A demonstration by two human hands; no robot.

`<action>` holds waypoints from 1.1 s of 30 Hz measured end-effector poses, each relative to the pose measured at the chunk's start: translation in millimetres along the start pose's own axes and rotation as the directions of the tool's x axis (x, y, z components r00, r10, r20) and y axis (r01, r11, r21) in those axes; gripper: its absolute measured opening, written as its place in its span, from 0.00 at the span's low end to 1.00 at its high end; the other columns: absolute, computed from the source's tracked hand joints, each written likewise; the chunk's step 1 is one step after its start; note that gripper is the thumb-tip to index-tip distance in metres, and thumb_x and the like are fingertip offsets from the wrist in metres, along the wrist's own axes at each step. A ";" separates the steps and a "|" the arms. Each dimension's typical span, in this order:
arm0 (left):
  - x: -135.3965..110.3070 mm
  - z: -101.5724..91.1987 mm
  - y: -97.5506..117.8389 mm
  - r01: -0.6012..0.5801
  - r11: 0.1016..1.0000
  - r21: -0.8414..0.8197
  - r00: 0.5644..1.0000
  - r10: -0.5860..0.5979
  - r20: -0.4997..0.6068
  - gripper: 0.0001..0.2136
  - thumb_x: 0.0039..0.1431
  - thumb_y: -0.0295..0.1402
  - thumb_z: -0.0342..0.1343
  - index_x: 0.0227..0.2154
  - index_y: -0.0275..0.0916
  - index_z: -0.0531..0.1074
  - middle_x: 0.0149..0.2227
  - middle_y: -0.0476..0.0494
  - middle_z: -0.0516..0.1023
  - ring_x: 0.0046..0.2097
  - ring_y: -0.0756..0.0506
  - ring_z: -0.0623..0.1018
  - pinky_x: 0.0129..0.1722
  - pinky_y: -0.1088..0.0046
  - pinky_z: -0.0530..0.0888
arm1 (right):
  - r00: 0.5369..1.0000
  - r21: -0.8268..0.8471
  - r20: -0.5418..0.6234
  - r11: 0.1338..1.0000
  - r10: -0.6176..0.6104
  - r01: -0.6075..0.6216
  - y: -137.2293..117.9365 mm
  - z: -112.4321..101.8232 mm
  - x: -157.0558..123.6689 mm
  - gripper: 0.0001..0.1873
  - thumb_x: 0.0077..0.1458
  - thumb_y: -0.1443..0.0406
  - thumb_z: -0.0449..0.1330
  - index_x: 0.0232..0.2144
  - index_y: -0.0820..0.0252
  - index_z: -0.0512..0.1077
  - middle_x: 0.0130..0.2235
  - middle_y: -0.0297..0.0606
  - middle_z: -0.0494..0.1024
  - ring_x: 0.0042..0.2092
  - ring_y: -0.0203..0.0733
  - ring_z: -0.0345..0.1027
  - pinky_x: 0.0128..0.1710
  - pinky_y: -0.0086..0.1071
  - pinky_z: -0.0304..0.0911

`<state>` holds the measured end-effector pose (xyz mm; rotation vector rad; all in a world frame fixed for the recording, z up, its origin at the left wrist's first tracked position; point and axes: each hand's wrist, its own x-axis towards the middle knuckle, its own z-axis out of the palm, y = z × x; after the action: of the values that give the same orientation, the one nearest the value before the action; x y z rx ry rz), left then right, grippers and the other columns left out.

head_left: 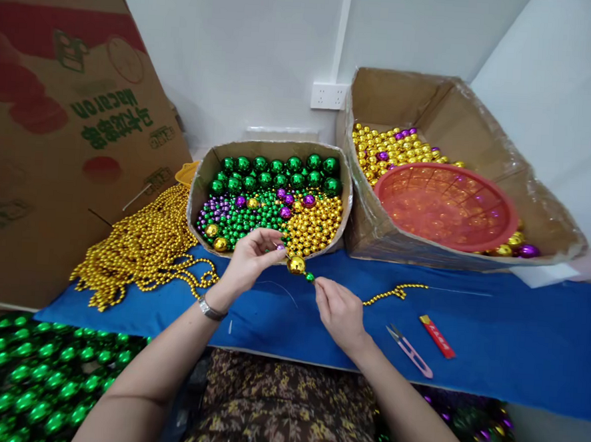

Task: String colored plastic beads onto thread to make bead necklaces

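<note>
My left hand, with a watch at its wrist, pinches a small purple bead in front of the bead box. Just right of its fingertips hang a large gold bead and a small green bead, in line between my hands. My right hand has its fingers closed on the string beside the green bead. A gold bead string comes out on the far side of that hand and lies on the table, ending in a thin thread. The thread between the fingers is hard to make out.
An open box holds green, purple and gold beads. Gold bead strings are heaped at the left. A larger carton holds a red basket. Pink thread snips and a red packet lie on the blue cloth.
</note>
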<state>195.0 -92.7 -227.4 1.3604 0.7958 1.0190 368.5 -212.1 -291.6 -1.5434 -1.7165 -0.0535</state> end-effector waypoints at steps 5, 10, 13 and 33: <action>-15.5 15.7 -25.5 0.112 0.993 -0.023 0.993 -0.111 0.037 0.12 0.51 0.39 0.64 0.34 0.37 0.76 0.33 0.46 0.78 0.33 0.50 0.76 0.36 0.73 0.74 | 0.988 0.071 0.105 0.991 0.110 -0.118 14.3 16.3 -18.0 0.13 0.67 0.63 0.45 0.40 0.61 0.68 0.30 0.38 0.78 0.30 0.38 0.73 0.31 0.27 0.65; -25.1 19.2 -46.8 -0.015 0.979 0.202 0.998 0.003 0.062 0.09 0.52 0.38 0.63 0.29 0.37 0.76 0.32 0.44 0.79 0.35 0.47 0.76 0.37 0.71 0.72 | 0.968 -0.092 0.242 0.995 0.065 -0.044 31.4 14.8 -34.1 0.12 0.65 0.65 0.47 0.39 0.58 0.71 0.35 0.38 0.79 0.33 0.38 0.75 0.31 0.27 0.66; -26.6 21.7 -38.8 -0.085 0.960 0.267 0.994 0.064 0.089 0.08 0.54 0.38 0.61 0.30 0.39 0.76 0.31 0.44 0.78 0.33 0.47 0.76 0.35 0.71 0.72 | 0.983 -0.085 0.168 0.994 0.075 -0.061 28.0 11.3 -25.6 0.14 0.65 0.63 0.48 0.47 0.59 0.70 0.42 0.41 0.79 0.39 0.40 0.76 0.36 0.29 0.69; 207.2 -125.9 15.1 0.127 0.336 0.933 0.981 0.099 -0.170 0.19 0.41 0.35 0.68 0.37 0.34 0.73 0.43 0.29 0.75 0.56 0.26 0.63 0.54 0.43 0.59 | 0.987 0.275 0.136 0.953 0.090 -0.125 10.2 15.9 4.3 0.13 0.66 0.65 0.47 0.44 0.57 0.71 0.40 0.40 0.80 0.41 0.40 0.76 0.40 0.30 0.72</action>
<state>157.0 145.7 -200.4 2.2558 1.7398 0.6176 369.2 -197.8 -304.6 -1.4454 -1.6475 0.3360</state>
